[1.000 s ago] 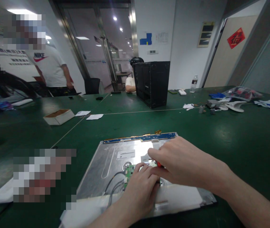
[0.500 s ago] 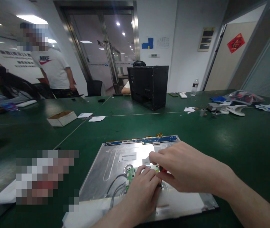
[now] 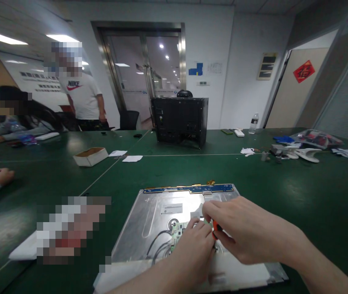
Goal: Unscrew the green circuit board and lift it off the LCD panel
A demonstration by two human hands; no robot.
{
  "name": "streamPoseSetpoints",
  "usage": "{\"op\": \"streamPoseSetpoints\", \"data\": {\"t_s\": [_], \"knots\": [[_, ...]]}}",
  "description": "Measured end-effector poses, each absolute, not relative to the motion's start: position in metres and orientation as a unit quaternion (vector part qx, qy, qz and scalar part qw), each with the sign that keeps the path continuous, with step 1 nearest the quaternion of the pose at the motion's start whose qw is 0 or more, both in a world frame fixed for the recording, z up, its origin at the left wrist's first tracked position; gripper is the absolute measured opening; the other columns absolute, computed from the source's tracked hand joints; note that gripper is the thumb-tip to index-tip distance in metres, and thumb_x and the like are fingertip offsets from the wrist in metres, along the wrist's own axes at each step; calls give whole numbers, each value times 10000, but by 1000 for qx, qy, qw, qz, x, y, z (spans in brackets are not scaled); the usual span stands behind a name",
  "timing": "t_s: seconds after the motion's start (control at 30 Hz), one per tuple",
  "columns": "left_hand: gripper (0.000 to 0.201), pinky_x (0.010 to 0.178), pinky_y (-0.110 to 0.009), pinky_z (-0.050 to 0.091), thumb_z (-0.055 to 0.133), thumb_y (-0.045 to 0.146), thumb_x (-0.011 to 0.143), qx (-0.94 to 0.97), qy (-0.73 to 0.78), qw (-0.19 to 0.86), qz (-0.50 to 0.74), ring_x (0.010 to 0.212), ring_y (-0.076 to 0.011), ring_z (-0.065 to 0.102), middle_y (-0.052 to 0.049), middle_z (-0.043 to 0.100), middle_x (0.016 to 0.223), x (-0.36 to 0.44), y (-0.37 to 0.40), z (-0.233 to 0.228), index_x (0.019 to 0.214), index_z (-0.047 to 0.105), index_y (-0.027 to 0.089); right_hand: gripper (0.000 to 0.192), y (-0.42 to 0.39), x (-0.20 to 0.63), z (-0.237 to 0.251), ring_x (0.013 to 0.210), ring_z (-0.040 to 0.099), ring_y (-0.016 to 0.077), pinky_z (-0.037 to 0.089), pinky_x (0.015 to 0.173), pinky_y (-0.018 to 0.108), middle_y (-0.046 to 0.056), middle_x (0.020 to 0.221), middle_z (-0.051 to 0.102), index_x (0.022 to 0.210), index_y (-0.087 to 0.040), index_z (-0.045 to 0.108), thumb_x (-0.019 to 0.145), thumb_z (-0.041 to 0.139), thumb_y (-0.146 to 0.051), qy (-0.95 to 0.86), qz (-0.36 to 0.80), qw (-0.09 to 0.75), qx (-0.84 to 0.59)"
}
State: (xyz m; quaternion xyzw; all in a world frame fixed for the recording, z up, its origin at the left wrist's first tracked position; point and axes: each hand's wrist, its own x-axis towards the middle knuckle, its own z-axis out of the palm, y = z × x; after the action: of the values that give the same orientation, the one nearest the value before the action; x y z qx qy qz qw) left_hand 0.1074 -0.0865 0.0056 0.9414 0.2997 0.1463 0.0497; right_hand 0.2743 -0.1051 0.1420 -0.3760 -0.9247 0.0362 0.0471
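Observation:
A silver metal display panel [image 3: 149,220] lies face down on the green table, with a blue circuit strip [image 3: 189,189] along its far edge. A small green circuit board [image 3: 178,231] with black wires [image 3: 158,245] sits near its middle. My left hand [image 3: 193,249] rests on the panel, fingertips on the green board. My right hand [image 3: 244,230] is just right of it, closed around a red-orange tool handle [image 3: 215,228]; its tip is hidden between my hands.
A black computer case [image 3: 180,120] stands at mid table. A small cardboard box [image 3: 90,156] and paper slips [image 3: 132,158] lie at left. Parts and bags [image 3: 299,145] and a water bottle [image 3: 253,122] are at right. One person stands at the back left, others sit at far left.
The view has tilted and shifted, so everything appears lower and further right. My hands stay together on the panel's green board, the right one still holding the red tool.

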Motion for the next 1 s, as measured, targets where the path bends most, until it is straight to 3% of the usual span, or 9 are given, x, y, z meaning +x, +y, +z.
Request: {"op": "streamPoseSetpoints", "data": {"t_s": [0.13,0.3,0.43,0.67,0.87,1.0], "knots": [[137,1000,-447,363,555,158,809,934,313,90,146,1002,-252,569,-75,646,1017,107,-87,8,938,593,182,120,-99,277,129,635,563,155,236,527,263,1,806,654,956,-207,507,852,566,-196,-897,10,99,-431],[74,1029,-448,329,562,140,794,929,314,93,170,962,-238,568,-61,642,978,106,-89,4,856,569,181,188,-89,283,99,568,535,120,280,529,243,-19,663,604,801,-195,516,910,556,-343,-884,-10,214,-416],[71,1033,-434,326,569,160,805,931,314,89,162,973,-241,563,-56,635,978,106,-89,-1,872,579,182,117,-89,284,79,619,563,138,380,586,256,19,749,628,984,-176,518,905,484,-255,-860,-5,325,-393],[131,1018,-444,332,567,181,826,938,301,84,152,983,-252,570,-71,634,991,105,-88,-2,956,583,187,264,-94,278,58,611,634,153,447,568,262,15,777,660,1126,-206,457,866,459,-159,-826,-53,443,-346],[167,1006,-448,337,564,184,824,937,299,82,164,976,-252,571,-75,638,1008,105,-88,-3,990,579,185,224,-89,278,47,608,669,178,449,524,258,-1,700,673,1082,-234,511,862,545,-215,-813,-111,461,-337],[36,1013,-446,325,562,181,826,940,294,67,159,899,-232,574,-56,629,923,105,-87,-3,860,573,182,313,-92,282,57,788,704,218,506,606,299,80,895,707,1140,-196,502,842,427,-140,-824,-85,460,-320]]}}
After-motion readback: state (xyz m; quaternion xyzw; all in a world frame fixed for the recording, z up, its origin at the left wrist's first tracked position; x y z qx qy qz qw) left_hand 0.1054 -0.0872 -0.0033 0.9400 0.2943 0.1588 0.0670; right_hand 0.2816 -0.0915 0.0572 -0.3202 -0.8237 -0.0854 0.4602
